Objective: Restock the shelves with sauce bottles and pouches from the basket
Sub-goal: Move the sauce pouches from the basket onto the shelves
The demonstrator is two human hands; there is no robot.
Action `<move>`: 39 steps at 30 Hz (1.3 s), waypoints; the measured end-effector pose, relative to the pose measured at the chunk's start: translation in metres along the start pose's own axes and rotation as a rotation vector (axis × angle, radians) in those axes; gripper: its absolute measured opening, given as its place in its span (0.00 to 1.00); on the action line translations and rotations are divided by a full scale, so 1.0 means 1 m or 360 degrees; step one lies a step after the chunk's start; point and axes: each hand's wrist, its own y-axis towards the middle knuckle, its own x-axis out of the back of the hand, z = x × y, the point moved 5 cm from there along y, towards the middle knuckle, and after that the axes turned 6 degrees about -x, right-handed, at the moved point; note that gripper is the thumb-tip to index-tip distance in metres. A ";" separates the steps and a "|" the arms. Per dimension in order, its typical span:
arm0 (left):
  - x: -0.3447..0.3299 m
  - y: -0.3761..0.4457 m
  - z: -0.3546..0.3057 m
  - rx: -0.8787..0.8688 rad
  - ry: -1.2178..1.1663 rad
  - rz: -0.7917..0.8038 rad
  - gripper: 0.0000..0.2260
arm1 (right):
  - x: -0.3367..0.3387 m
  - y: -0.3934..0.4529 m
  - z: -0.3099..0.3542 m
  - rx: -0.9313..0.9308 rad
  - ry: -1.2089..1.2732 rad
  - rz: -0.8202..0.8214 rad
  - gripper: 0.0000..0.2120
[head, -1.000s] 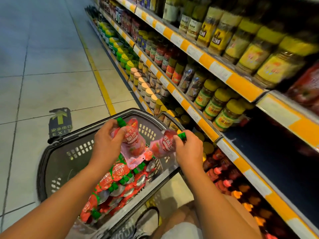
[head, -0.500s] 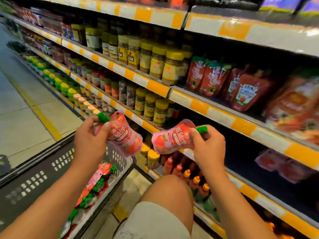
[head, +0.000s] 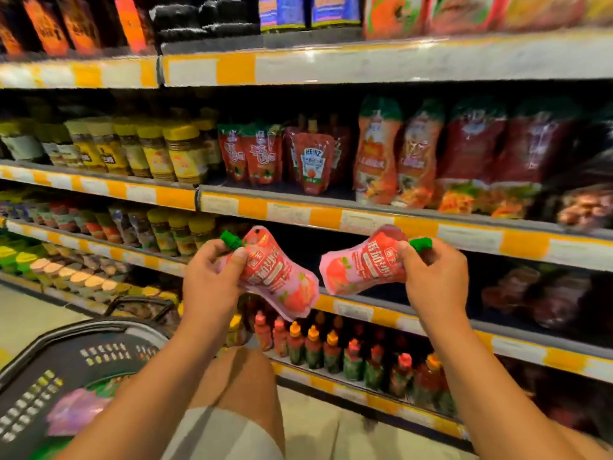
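Two pouches [head: 277, 273] [head: 361, 263]: glossy flexible film, green plastic caps [head: 230, 239]. Basket [head: 66, 360]: dark perforated plastic, matt.

Both arms reach forward, raised; left grip [head: 212, 277] and right grip [head: 431, 277] each pinching, fingers curled, apart

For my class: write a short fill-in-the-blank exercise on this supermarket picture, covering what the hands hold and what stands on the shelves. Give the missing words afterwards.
1. The left hand and the right hand each hold one red pouch, so ____ pouches are held in all.
2. Each held pouch has a ____ cap.
3. The basket lies to the person's ____.
4. The HEINZ pouch stands on a shelf ____ the hands.

Missing words: two; green; left; above
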 end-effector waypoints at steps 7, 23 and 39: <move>-0.087 -0.024 0.040 0.0253 0.0065 0.0159 0.03 | 0.067 0.009 -0.051 -0.0153 -0.0082 -0.0156 0.11; -0.193 -0.005 0.099 0.0747 -0.0082 0.0095 0.08 | 0.106 0.044 -0.112 -0.0529 -0.0021 -0.0453 0.15; -0.265 0.016 0.098 0.0573 -0.0278 0.0452 0.19 | 0.091 0.066 -0.100 -0.0497 -0.0097 -0.0460 0.06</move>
